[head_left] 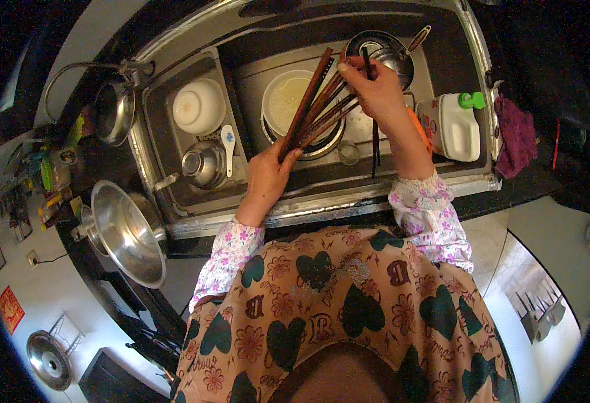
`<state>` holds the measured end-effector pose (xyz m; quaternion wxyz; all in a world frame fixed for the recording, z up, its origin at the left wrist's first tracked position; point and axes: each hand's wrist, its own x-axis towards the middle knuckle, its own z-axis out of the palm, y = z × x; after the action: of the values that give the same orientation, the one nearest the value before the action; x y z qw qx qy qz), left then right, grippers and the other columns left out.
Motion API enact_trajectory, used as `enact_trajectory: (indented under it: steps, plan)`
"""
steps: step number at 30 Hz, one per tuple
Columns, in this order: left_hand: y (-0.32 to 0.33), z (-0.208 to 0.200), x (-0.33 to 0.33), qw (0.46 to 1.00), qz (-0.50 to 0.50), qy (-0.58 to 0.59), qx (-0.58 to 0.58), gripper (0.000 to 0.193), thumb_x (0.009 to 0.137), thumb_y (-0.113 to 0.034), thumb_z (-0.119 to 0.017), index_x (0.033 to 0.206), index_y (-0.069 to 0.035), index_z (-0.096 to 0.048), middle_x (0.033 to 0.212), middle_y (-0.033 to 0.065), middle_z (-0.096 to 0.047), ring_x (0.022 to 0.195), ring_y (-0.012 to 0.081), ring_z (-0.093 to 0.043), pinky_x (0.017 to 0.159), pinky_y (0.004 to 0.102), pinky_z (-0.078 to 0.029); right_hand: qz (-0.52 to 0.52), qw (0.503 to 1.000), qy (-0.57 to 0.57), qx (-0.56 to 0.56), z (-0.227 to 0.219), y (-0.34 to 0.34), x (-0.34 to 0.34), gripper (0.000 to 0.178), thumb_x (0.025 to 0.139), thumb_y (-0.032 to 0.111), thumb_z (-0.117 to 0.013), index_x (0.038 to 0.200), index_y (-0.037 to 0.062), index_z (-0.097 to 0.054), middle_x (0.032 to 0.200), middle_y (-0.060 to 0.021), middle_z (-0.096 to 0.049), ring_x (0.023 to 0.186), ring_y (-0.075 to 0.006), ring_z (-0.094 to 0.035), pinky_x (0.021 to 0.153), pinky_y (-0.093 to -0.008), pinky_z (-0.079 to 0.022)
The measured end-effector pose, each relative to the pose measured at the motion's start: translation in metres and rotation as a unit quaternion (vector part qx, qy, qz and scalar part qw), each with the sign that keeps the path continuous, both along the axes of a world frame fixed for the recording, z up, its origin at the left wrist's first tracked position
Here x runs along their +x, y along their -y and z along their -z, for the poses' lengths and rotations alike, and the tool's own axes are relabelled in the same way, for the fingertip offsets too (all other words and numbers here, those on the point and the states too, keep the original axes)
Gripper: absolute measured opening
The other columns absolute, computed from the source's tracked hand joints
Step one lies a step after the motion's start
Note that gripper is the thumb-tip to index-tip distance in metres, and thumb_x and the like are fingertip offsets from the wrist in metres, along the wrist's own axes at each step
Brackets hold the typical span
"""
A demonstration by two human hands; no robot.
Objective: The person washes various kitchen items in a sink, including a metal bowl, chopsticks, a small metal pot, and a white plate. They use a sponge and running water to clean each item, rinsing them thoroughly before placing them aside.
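Over the sink, my left hand [268, 178] is closed around the lower ends of a bundle of dark brown chopsticks [308, 101], which fan out up and to the right. My right hand [379, 94] is closed near their upper ends, with dark chopsticks [375, 148] sticking out above and below its fingers. Below the bundle, a pale round bowl [275, 94] holds cloudy, yellowish liquid and stands in a larger metal-rimmed vessel. Just beyond my right hand lies a dark pan [399, 64] with a handle. A small clear round object [349, 153] sits near the sink's front.
The left basin holds a white bowl [204, 101], a white spoon [228, 144] and a metal bowl [202, 166]. A white jug [459, 127] with a green cap stands right, near a purple cloth [515, 134]. Metal basins [124, 232] sit left of the sink.
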<state>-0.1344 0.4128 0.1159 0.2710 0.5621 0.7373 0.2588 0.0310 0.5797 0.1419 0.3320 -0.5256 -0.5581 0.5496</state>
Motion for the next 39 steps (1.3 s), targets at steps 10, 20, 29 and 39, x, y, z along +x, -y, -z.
enact_trajectory:
  steps: [10,20,29,39]
  plan:
    - [-0.001,-0.006,-0.002,0.999,0.015,-0.033,-0.013,0.034,0.082,-0.025,-0.06,0.11,-0.007,-0.055,0.083,0.0169,-0.063,0.075,0.0334,-0.062,0.062,0.0397,-0.048,-0.011,0.962,-0.198,-0.186,0.004,0.008,-0.016,0.011,0.085,0.021,-0.056,0.082,0.0121,-0.05,0.062,0.0048,-0.043,0.044,-0.0039,-0.034,0.038,-0.0195,-0.022]
    - [0.006,0.004,-0.009,0.996,-0.014,0.083,-0.018,0.031,0.087,-0.023,-0.053,0.11,-0.003,-0.054,0.074,0.0217,-0.06,0.068,0.0369,-0.059,0.059,0.0393,-0.045,0.356,0.874,-0.331,-0.007,0.021,-0.053,0.052,0.026,0.091,0.03,-0.045,0.083,0.0057,-0.05,0.068,-0.0077,-0.054,0.063,-0.0219,-0.054,0.054,-0.0325,-0.046]
    - [0.007,-0.001,-0.008,0.998,-0.041,0.044,-0.022,0.029,0.087,-0.025,-0.052,0.108,-0.004,-0.055,0.075,0.0209,-0.06,0.069,0.0379,-0.058,0.058,0.0415,-0.044,-0.042,0.995,-0.044,0.083,-0.004,-0.021,-0.01,0.028,0.077,0.03,-0.065,0.091,0.006,-0.064,0.074,-0.0032,-0.062,0.061,-0.0133,-0.055,0.054,-0.0289,-0.046]
    - [0.006,-0.003,-0.007,0.991,-0.018,0.133,-0.013,0.03,0.088,-0.025,-0.053,0.108,-0.003,-0.054,0.077,0.0118,-0.063,0.064,0.029,-0.06,0.057,0.0355,-0.046,0.084,0.968,-0.201,-0.124,-0.006,-0.006,-0.034,0.025,0.083,0.033,-0.06,0.083,0.0073,-0.058,0.057,0.0029,-0.043,0.044,-0.0075,-0.04,0.037,-0.0216,-0.027]
